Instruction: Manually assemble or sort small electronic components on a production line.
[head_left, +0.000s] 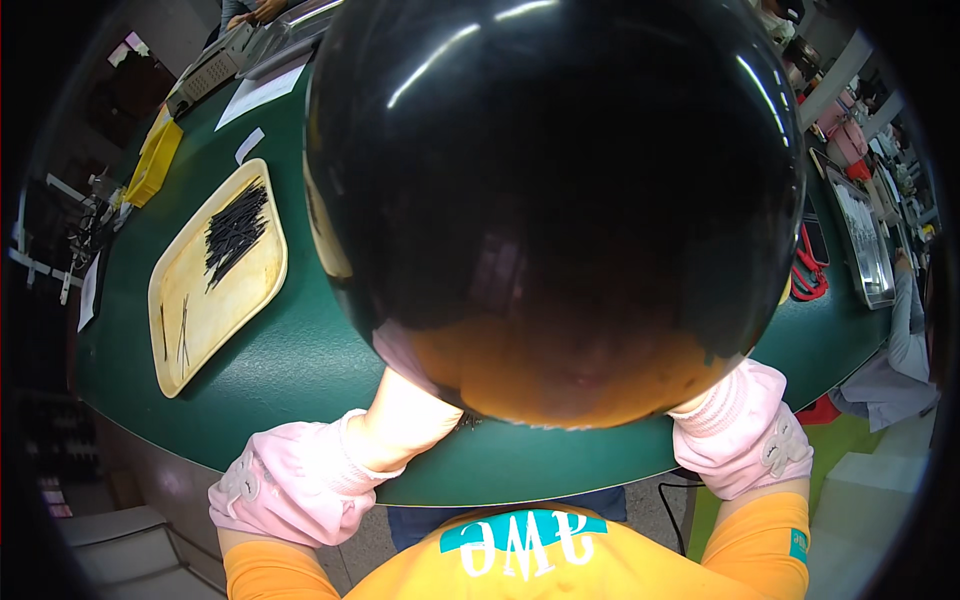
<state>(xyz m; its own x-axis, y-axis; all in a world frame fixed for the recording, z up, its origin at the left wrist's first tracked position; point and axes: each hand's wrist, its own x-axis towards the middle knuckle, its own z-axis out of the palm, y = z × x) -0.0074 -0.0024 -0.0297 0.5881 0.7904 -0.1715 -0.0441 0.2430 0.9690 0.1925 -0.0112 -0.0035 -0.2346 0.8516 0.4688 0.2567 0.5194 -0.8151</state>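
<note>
A large glossy black dome (560, 220) fills the middle of the view and hides most of both hands. From the lower left my left hand (412, 412) reaches under its edge; only the wrist and heel of the hand show. Of my right hand (690, 404), just a sliver of wrist is visible at the dome's lower right. Pink sleeve covers sit over both forearms. The fingers, and anything they hold, are hidden. Small dark bits (467, 423) lie on the green table (330, 370) beside my left hand. A cream tray (225, 322) further left holds many thin black strips (236, 230).
Beyond the tray stand a yellow bin (153, 165) and a grey box-shaped device (212, 70), with a white sheet (260, 95) nearby. To the right are a red-handled item (810, 270) and a metal tray (864, 240). Another person's hands (262, 12) appear at top left.
</note>
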